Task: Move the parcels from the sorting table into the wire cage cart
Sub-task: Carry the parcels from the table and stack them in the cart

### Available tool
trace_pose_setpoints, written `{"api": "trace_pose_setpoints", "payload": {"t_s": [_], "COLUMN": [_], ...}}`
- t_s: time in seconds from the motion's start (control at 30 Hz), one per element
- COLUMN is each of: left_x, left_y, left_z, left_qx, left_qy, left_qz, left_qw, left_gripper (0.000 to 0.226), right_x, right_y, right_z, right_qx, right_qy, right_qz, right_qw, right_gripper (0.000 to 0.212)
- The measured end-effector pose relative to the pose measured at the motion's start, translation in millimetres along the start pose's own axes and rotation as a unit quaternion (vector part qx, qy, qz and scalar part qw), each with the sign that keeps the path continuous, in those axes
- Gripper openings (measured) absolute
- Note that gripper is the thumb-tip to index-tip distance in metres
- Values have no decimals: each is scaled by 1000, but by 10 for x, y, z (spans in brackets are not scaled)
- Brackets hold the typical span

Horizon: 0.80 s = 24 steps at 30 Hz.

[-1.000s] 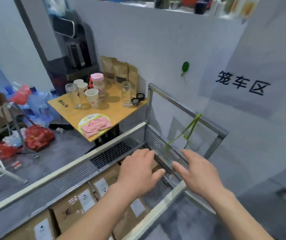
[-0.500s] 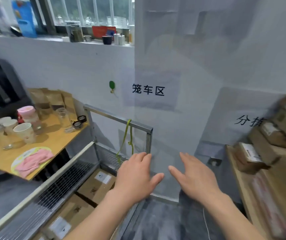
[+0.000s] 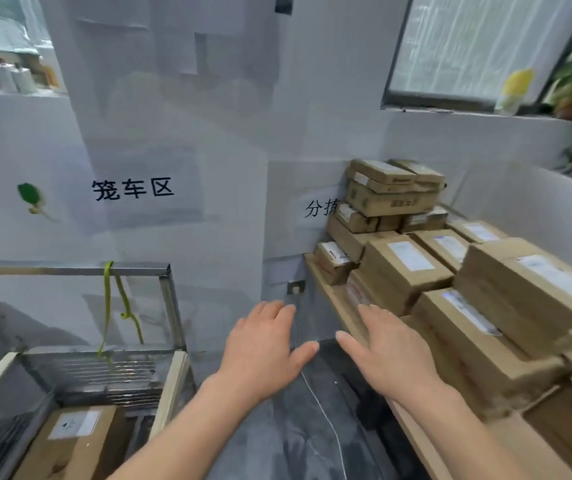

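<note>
Both hands empty, fingers spread wide: left hand [image 3: 260, 351], right hand [image 3: 393, 358]. Nearest parcel [image 3: 478, 344] on table [image 3: 333, 296]: stiff cardboard, probably light; best gripped at two opposite sides.

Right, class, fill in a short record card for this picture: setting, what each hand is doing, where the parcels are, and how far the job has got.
setting: corner with a wire cage cart on the left and a sorting table on the right
left hand: open, fingers spread, holds nothing
right hand: open, holds nothing, by the table edge
parcels on table: many brown boxes, stacked in layers
parcel in cart: one labelled box visible
wall sign: above the cart
progress: most parcels not yet moved
</note>
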<state>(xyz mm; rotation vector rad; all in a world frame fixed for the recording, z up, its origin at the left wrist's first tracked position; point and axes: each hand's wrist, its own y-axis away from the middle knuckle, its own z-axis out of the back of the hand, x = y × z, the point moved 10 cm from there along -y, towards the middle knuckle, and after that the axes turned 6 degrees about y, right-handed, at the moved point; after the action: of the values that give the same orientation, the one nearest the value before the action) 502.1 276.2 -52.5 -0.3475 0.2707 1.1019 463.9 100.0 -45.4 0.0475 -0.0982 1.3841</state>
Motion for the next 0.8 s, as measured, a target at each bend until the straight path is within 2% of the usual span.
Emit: {"api": "trace_pose_setpoints", "payload": {"t_s": [0.13,0.43,0.6,0.8], "left_x": [-453,-1520,-2126,-2990], "left_y": [21,24,-49,-145], "left_z": [-166,-507,-794,-1258], "left_qx": [23,62,84,118], "left_qy": [20,35,40,34], "left_qz": [-63,-184,-222,-254], "left_qw": [998,980,971,959], "left_gripper": [75,74,76,70], "right_x": [-419,-1389,-1966,-2852], "right_y": [355,987,1234,1440], "right_z": [85,213,223,178], "right_qx": [-3,-17,-25,-26], "right_qy": [14,10,4,-11], "right_qz": [-69,-182,-228,-275], "right_qw": [998,983,973,961], "right_gripper": [62,69,58,60]}}
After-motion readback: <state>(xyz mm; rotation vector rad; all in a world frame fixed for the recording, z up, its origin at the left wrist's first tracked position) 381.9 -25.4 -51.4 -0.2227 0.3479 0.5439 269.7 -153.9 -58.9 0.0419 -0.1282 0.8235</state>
